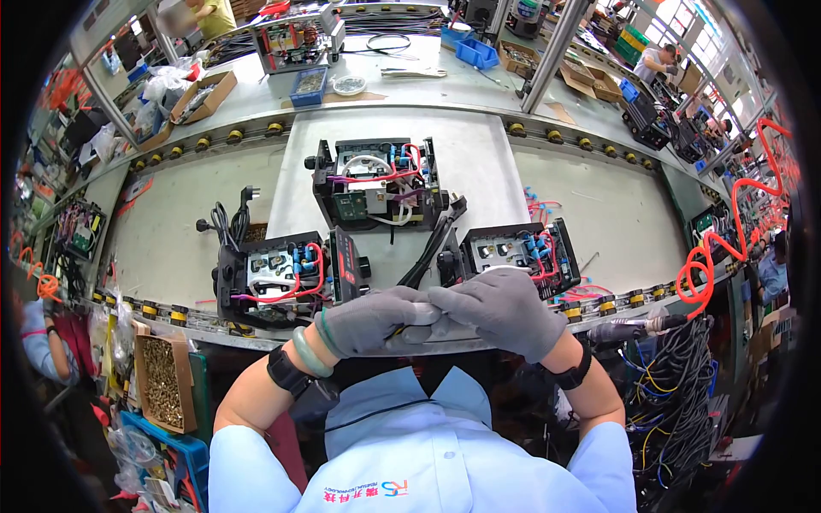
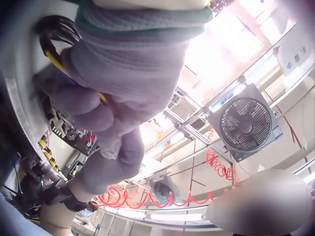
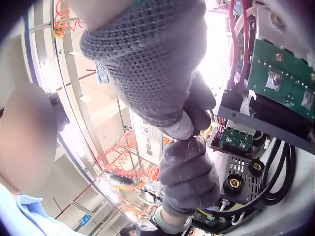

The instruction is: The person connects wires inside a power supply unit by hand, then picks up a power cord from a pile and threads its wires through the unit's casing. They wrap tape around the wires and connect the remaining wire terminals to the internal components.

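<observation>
Both hands wear grey gloves and meet at the table's front edge. The left hand (image 1: 372, 323) (image 2: 133, 64) curls round a cable's wires; a yellow wire (image 2: 59, 65) runs under its fingers. Thumb and fingers of the right hand (image 1: 505, 312) (image 3: 152, 64) pinch against the left fingertips, where the wires pass out of sight; their ends are hidden. Behind the hands a black cable (image 1: 432, 248) with a plug lies between two open units, a left unit (image 1: 282, 278) with a red-faced panel and a right unit (image 1: 517, 256). A third open unit (image 1: 376, 184) stands farther back.
A white board (image 1: 492, 154) lies under the back unit. Roller rails (image 1: 235, 137) run along the table. At the front right are a power tool (image 1: 629, 329) on a coiled orange hose (image 1: 705, 274) and hanging black cables (image 1: 676, 410). A carton of small metal parts (image 1: 162, 380) stands front left.
</observation>
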Demonstrator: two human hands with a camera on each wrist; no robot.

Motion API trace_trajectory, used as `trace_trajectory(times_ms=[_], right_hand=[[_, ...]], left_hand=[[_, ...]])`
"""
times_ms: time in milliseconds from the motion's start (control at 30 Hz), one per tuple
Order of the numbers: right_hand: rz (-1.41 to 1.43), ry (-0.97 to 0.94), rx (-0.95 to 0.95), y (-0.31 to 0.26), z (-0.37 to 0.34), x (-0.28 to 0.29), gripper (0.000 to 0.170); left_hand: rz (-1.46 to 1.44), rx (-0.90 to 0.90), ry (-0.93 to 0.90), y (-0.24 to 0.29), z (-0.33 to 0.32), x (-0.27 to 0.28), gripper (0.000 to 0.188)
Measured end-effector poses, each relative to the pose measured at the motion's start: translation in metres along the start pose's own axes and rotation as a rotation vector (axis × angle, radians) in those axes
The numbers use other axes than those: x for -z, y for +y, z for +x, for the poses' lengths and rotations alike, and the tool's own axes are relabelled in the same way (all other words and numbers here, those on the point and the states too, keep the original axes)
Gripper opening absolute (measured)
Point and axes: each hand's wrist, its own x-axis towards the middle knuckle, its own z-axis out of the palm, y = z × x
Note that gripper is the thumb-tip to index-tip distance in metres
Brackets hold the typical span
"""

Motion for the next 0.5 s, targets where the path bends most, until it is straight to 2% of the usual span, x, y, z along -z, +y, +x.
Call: trace_trajectory(times_ms=[167,233,267,300,333,367,433,500], right_hand=[[-0.178,-0.085,0.04,-0.005,0.001,-0.003,0.033],[-0.21,-0.107,0.044,-0.003,0.002,-0.01,0.031],[-0.238,-0.009,0.064,-0.002,0.003,-0.013,0.027],[-0.264,0.089,0.083,-0.002,0.005,-0.016,0.022],[-0.26,0.088,0.081,-0.003,0.006,-0.019,0.022],[-0.286,0.088,0.06,-0.004,0.008,-0.021,0.023],[-0.31,0.091,0.04,-0.005,0.012,-0.023,0.023],[-0.34,0.058,-0.017,-0.007,0.014,-0.022,0.025]], left_hand=[[0.08,-0.041,-0.05,-0.009,0.001,0.01,0.032],[0.383,0.042,0.234,-0.001,-0.001,-0.005,0.026],[0.383,0.042,0.233,-0.005,-0.001,-0.01,0.026],[0.851,-0.168,0.449,-0.014,-0.003,-0.018,0.023],[1.315,-0.386,0.66,-0.021,-0.003,-0.022,0.019],[1.315,-0.384,0.662,-0.021,0.0,-0.024,0.019],[1.453,-0.316,0.779,-0.022,0.004,-0.025,0.016],[1.45,-0.351,0.783,-0.021,0.006,-0.021,0.015]])
